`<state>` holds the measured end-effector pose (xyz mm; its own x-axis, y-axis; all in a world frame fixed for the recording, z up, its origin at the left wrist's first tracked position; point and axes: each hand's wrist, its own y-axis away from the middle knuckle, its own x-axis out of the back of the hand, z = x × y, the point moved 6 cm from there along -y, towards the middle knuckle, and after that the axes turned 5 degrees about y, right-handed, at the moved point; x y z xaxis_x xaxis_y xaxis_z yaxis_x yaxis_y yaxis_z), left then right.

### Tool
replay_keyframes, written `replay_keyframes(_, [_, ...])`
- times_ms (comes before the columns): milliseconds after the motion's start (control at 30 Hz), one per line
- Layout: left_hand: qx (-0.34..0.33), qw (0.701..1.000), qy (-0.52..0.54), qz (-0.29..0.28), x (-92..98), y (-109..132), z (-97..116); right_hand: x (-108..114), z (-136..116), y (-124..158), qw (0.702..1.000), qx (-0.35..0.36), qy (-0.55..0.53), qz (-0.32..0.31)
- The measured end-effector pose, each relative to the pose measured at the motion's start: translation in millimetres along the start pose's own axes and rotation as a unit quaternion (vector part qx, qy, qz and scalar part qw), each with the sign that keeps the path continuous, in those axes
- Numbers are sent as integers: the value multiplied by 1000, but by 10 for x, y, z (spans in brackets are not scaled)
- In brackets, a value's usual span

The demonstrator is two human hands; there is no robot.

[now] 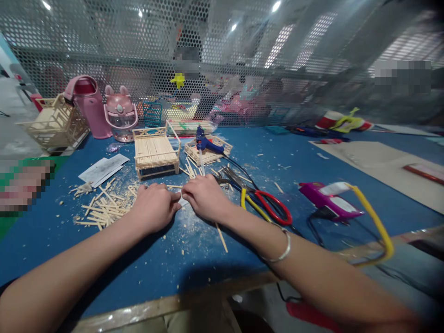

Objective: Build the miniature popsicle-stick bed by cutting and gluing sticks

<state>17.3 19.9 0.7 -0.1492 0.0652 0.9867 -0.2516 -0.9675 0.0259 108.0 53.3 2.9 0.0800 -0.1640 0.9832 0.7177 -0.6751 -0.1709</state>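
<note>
Between the forearms, the tabletop leaves a low way in from the front edge, crossed partway by one slim stick. Left of the left hand, a heap of loose sticks blocks a flat sweep. Ahead, the stick-built frame and the blue glue gun stand in the way. Just beyond the right forearm, a red handle and a yellow handle crowd the reach; past them, open room runs back toward the perforated screen, which bars the rear. The purple tool obstructs the right.
</note>
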Motion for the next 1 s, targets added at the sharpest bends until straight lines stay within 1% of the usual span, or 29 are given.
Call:
replay_keyframes(67, [2, 1000, 0, 5, 4, -2, -8, 7, 42, -18, 1000, -6, -13, 6])
replay_keyframes(133, [2, 1000, 0, 4, 11, -4, -19, 46, 144, -24, 999, -33, -29, 20])
replay_keyframes(233, [-9, 1000, 1, -8, 27, 0, -29, 168, 355, 15, 989, -108, -75, 74])
replay_keyframes(300, [-14, 1000, 3, -13, 43, 6, -38, 226, 408, 49, 982, -124, -101, 98])
replay_keyframes(367, [-19, 1000, 2, -16, 55, 13, -40, 220, 333, 50, 987, -82, -109, 82])
replay_keyframes(467, [-20, 1000, -3, -17, 57, 22, -35, 125, 119, 28, 996, 18, -88, 26])
replay_keyframes(533, [-14, 1000, -8, -8, 59, 29, -28, 63, 35, 14, 997, 47, -66, 11])
replay_keyframes(633, [-9, 1000, -16, 7, 65, 45, -10, 16, 5, 0, 997, 53, -49, 18])
replay_keyframes(800, [-7, 1000, -23, 17, 71, 58, 3, 1, 13, -6, 998, 52, -31, 30])
replay_keyframes(1000, [-4, 1000, -19, 12, 63, 45, -15, 40, 2, -12, 998, 53, -12, 29])
